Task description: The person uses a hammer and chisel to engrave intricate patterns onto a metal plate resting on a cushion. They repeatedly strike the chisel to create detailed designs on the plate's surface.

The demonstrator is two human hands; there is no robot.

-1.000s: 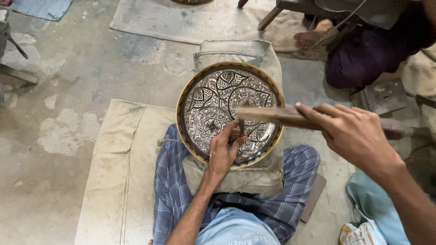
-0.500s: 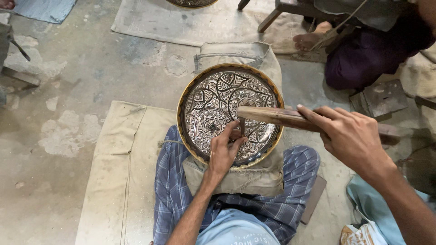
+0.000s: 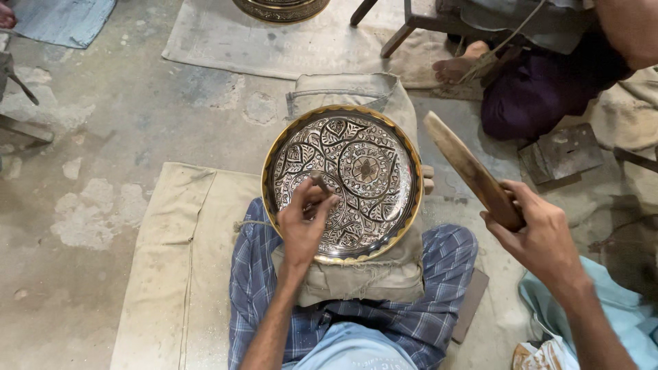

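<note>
Head view, looking down on a seated person at work. At lower left of the frame lies a beige canvas floor mat (image 3: 179,274) on rough, patchy concrete. Centre left, the left hand (image 3: 303,226) pinches a short dark metal chisel (image 3: 319,183), fingers closed narrowly around its shaft, the tip resting on the round engraved brass tray with a gold rim (image 3: 343,181). The tray sits at frame centre, tilted on a stuffed khaki cloth cushion (image 3: 356,277) over the blue checked lap cloth (image 3: 274,322). Its face is densely chased with floral and circular motifs, dark recesses against bright metal. At centre right, the right hand (image 3: 534,236) grips a long flat wooden mallet stick (image 3: 469,168), fingers wrapped fully round the lower end, the stick raised clear of the tray. The step in hand appears to be chasing the pattern, caught between blows; the next move would call for a square strike on the chisel head. At upper right, another person's foot (image 3: 456,68) and purple garment (image 3: 541,92) show.
</note>
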